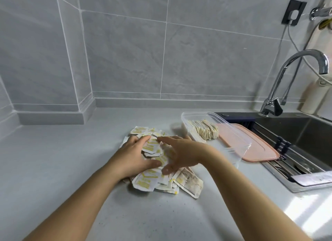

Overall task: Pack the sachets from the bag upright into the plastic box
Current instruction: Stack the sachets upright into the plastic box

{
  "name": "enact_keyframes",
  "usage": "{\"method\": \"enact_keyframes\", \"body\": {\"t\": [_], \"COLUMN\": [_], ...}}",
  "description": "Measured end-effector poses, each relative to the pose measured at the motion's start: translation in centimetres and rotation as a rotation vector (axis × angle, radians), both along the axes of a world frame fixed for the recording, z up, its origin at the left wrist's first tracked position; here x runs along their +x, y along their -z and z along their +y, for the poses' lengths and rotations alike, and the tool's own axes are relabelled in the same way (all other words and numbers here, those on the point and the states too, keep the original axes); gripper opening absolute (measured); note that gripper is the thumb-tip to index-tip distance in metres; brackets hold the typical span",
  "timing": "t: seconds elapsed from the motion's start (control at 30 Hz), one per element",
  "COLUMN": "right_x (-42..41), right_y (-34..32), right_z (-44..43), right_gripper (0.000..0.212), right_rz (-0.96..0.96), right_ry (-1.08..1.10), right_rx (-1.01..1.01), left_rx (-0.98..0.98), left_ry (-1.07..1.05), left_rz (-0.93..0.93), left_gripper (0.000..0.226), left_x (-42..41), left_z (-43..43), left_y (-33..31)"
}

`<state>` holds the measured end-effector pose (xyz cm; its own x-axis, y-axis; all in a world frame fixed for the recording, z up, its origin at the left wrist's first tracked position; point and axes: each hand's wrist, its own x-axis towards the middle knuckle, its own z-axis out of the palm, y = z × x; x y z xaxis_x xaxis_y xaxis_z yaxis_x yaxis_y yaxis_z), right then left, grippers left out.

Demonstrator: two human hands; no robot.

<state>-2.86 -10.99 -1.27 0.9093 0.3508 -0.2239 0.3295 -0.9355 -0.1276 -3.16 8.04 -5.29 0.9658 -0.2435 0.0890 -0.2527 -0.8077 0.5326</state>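
Half done at best, going by the worktop. Best to square up a small clump first, then carry it right and far to the plastic box and slot it on edge against the row standing at its far end. Worth keeping the loose sachets heaped together, mid-worktop, just left of the box. Got the left grip curled round a clump on the heap, the right grip spread loose over it, holding nothing. Crinkly white packets, yellow print, a few brownish, all lying flat and jumbled.
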Motion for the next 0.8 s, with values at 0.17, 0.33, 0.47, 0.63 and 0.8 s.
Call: {"method": "enact_keyframes", "body": {"t": [0.17,0.33,0.47,0.63,0.8], "right_x": [-0.5,0.3,0.3,0.4,-0.8], "right_y": [0.7,1.6,1.8,1.6,1.2], "right_z": [1.1,0.5,0.0,0.3,1.1], "right_gripper": [0.072,0.041,0.033,0.037,0.027], "right_rz": [-0.233,-0.395,-0.454,-0.486,-0.350], "right_ry": [0.072,0.196,0.268,0.314,0.186], "right_rx": [0.238,0.572,0.797,1.082,1.312], "left_rx": [-0.159,-0.234,-0.335,-0.562,-0.764], "left_ry": [-0.050,-0.105,-0.204,-0.330,-0.359], "left_rz": [-0.205,-0.399,-0.480,-0.365,-0.230], "left_gripper": [0.044,0.007,0.014,0.016,0.022], "left_x": [0.5,0.8,0.8,0.2,-0.2], "left_z": [-0.8,-0.6,-0.5,-0.3,0.0], "left_y": [0.8,0.8,0.3,-0.1,-0.7]}}
